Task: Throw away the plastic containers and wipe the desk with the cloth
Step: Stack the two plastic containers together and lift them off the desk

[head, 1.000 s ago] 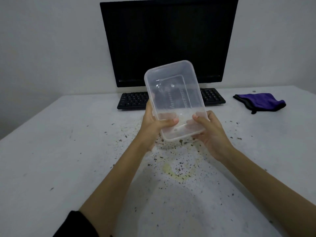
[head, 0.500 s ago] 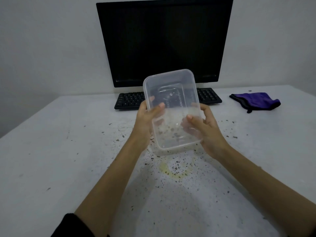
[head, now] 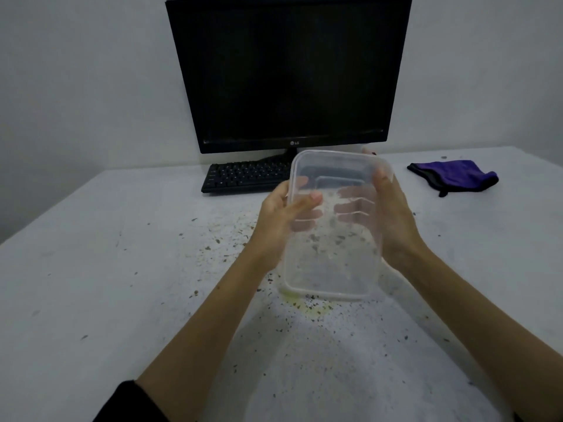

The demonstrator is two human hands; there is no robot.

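A clear rectangular plastic container (head: 332, 263) is held in the air above the middle of the white desk (head: 91, 269), its open side tilted towards me. My left hand (head: 274, 226) grips its left wall, thumb inside. My right hand (head: 393, 217) grips its right wall, fingers showing through the plastic. A purple cloth (head: 454, 175) with a black edge lies at the back right of the desk. Dark crumbs (head: 329, 333) and a yellowish stain (head: 313, 312) are spread over the desk below the container.
A black monitor (head: 286, 71) stands against the wall at the back, with a black keyboard (head: 243, 178) in front of it, partly hidden by the container. The desk's left edge runs diagonally at the far left.
The container has come down and nearer to me, tilting so its opening faces me more. Both hands have shifted from its lower end to its two long sides.
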